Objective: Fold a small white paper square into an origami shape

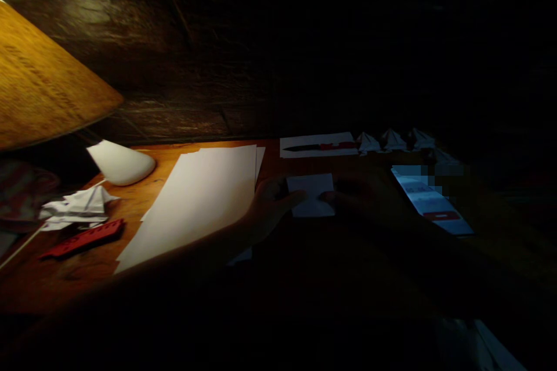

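Observation:
A small, roughly square piece of white paper (311, 196) is held up between my two hands over the wooden table. My left hand (275, 200) pinches its left edge, thumb lying across the front. At the right edge, my right hand (352, 198) grips it the same way, though deep shadow hides most of those fingers. A stack of white paper sheets (200, 197) lies just left of my left hand. Beyond the held paper, a knife with a red handle (319, 146) rests on a white paper strip (300, 141).
Several folded paper shapes (394, 141) stand along the back right. A lit phone (424, 194) lies at the right. On the left are a lamp with a yellow shade (47, 81), its white base (124, 165), a crumpled paper (80, 208) and a red object (85, 239). A wall (183, 58) rises behind.

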{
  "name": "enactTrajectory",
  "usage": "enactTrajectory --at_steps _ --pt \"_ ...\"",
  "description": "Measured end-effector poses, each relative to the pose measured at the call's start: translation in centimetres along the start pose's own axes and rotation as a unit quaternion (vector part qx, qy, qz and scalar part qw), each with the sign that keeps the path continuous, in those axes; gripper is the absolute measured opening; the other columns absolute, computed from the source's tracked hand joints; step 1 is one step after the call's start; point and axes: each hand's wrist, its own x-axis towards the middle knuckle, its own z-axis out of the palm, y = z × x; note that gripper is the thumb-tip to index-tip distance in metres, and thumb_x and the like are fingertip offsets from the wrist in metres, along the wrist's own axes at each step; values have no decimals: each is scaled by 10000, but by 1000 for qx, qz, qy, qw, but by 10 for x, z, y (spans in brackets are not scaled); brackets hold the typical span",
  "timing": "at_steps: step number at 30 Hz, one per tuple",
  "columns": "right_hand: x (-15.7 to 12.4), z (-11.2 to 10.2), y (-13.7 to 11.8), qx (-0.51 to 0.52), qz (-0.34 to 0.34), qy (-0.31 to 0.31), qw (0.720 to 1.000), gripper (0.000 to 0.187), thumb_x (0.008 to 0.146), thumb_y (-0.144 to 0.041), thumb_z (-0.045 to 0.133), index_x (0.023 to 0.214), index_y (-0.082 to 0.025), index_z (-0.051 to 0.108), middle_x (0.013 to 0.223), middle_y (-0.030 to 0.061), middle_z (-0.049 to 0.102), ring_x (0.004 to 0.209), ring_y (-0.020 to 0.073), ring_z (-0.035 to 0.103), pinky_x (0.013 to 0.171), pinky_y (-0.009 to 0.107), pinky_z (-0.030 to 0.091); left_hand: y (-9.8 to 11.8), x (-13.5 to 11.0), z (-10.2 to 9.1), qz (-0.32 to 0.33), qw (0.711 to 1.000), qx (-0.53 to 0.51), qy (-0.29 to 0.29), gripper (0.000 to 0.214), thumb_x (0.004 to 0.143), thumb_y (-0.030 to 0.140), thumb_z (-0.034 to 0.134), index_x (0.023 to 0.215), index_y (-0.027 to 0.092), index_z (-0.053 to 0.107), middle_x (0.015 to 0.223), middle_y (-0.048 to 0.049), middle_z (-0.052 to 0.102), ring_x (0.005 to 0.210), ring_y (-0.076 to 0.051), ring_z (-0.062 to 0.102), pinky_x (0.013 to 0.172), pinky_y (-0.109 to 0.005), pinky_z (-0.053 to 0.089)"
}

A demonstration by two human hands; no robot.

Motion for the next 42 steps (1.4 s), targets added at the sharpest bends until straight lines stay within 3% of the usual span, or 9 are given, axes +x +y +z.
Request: enactTrajectory --at_steps 4,8,12,16,22,26,29,34,42 --pt "1 -4 -2 -53 -61 -18 997 107 861 -263 692 945 -214 737 987 53 751 874 212 701 751 338 560 13 -5 0 144 976 164 -1 114 803 238 753 845 164 678 806 -19 745 739 -145 705 668 -258 590" --pt "5 -7 3 -107 -157 30 981 106 847 -193 667 926 -223 731 1098 70 717 1006 231 673 841 366 542 21 -13 -1 396 863 298 -99 70 861 140 669 896 192 701 958 -46 767 915 -167 727 801 -318 604" --pt "4 -5 13 -26 -78 54 995 219 869 -259 672 1086 -231 689 1091 54 710 943 203 673 798 330 540 27 -18 -1 516 754 379 -147 109 943 177 605 963 223 702 978 -2 789 987 -166 731 877 -337 583" --pt "-1 -2 10 126 19 12 992 281 973 -434 542 985 -217 721 919 50 712 812 184 660 723 324 529 35 -20 -3 549 688 458 -123 108 967 217 608 976 242 712 1033 56 788 1059 -167 713 960 -355 537" --pt "-4 -2 2 183 62 2 981 243 850 -391 725 1036 -235 714 935 40 707 798 187 658 696 323 531 30 -20 -6 545 673 490 -101 130 933 228 662 1030 301 708 1086 95 773 1118 -151 678 1037 -369 479" --pt "1 -5 8 82 22 7 996 290 819 -300 734 1092 -227 668 1004 55 706 810 184 656 662 303 518 25 -20 -5 539 652 489 -213 261 926 216 648 1185 242 662 1230 38 729 1222 -166 627 1103 -385 449" --pt "6 -10 13 20 2 10 1000 184 853 -307 690 1006 -208 665 986 64 717 838 195 664 702 321 519 26 -20 -6 502 682 451 -281 367 933 220 556 1297 198 596 1304 -50 690 1311 -205 572 1084 -427 488" --pt "9 -10 15 -79 -31 -50 995 175 914 -326 618 966 -200 728 939 43 745 836 183 678 746 314 495 24 -16 -9 468 713 421 -309 488 944 321 525 1413 191 488 1421 -130 591 1391 -258 493 1120 -508 463" --pt "11 -4 27 -193 -146 -49 969 223 910 -273 648 1105 -219 740 1062 64 723 971 200 647 831 343 486 11 -16 -4 343 695 464 -429 636 933 408 593 1478 124 425 1502 -182 491 1418 -298 443 1167 -459 414"
